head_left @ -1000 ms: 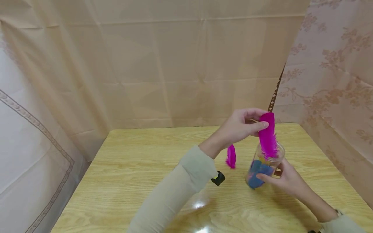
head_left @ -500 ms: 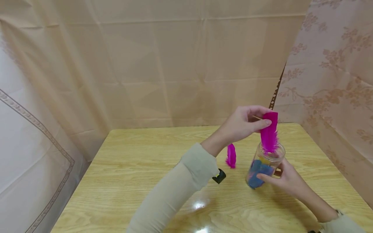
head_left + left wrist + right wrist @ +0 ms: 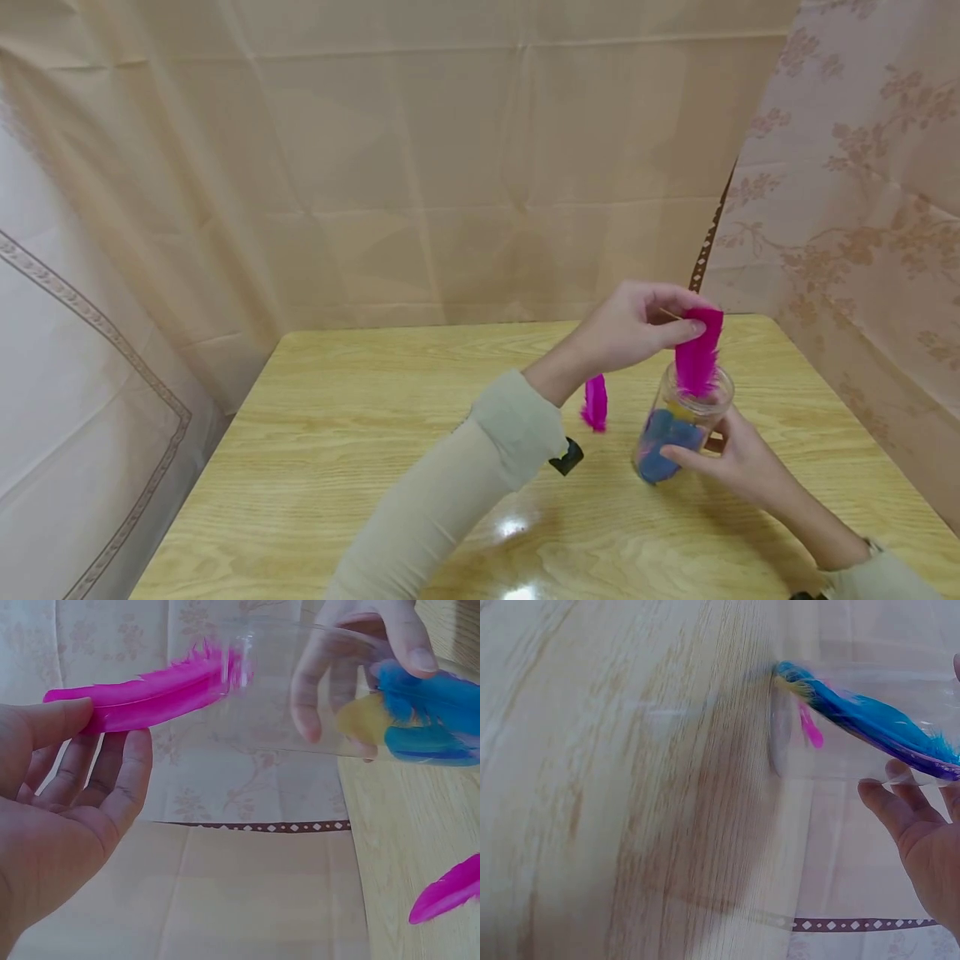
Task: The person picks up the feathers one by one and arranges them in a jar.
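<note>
My left hand pinches a magenta feather between thumb and fingers, quill end up. The feather's fluffy end dips into the mouth of a clear jar, as the left wrist view also shows. My right hand grips the jar low down, thumb on the near side and fingers behind. Inside the jar lie several blue feathers and a yellow feather. In the right wrist view the jar stands with its base at the wooden tabletop.
A second magenta feather lies on the wooden table left of the jar. Near my left sleeve is a small black object, partly covered by it. Beige cloth hangs behind the table, patterned cloth at the right.
My left hand has shifted slightly right with the magenta feather, rising a little and then lowering over the jar's mouth. The right hand and jar have stayed in place.
</note>
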A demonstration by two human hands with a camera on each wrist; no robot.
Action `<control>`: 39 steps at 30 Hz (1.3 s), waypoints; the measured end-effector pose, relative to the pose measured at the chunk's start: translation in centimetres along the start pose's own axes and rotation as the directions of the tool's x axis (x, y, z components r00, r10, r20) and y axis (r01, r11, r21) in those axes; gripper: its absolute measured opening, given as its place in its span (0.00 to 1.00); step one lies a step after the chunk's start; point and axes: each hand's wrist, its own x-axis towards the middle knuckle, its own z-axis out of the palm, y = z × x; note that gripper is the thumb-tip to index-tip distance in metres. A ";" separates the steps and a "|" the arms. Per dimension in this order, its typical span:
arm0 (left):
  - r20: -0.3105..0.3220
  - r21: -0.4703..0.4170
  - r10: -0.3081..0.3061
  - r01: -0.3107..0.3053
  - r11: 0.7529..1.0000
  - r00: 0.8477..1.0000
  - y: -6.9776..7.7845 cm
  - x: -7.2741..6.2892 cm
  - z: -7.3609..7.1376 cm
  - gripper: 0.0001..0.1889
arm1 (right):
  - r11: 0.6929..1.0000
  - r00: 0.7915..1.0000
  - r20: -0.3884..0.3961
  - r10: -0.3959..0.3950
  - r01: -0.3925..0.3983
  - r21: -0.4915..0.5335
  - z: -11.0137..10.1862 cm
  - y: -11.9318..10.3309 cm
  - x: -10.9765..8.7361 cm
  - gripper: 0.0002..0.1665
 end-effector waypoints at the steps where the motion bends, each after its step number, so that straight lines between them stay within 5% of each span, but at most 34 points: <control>1: 0.010 0.000 0.002 -0.002 1.000 1.000 -0.1 0.0 0.1 0.12 | 1.000 1.000 -0.001 0.000 0.000 -0.005 0.0 0.0 0.0 0.49; 13: 0.060 -0.027 -0.044 0.045 0.999 0.997 -0.8 -0.1 0.8 0.14 | 1.000 1.000 -0.008 0.005 -0.005 0.014 0.1 0.1 -0.1 0.50; 17: 0.062 0.024 -0.045 0.043 0.999 0.997 -0.8 -0.2 0.8 0.15 | 1.000 1.000 -0.012 0.003 -0.003 0.021 0.1 0.1 -0.1 0.50; 27: 0.140 0.154 0.083 -0.105 0.982 0.987 -1.5 -0.4 0.9 0.15 | 1.000 1.000 -0.013 -0.002 0.002 0.016 0.1 0.1 -0.2 0.49; 39: 0.160 0.203 0.095 -0.127 0.971 0.982 -1.7 -0.2 1.2 0.12 | 0.999 1.000 -0.001 -0.016 0.017 0.028 0.1 0.3 -0.1 0.49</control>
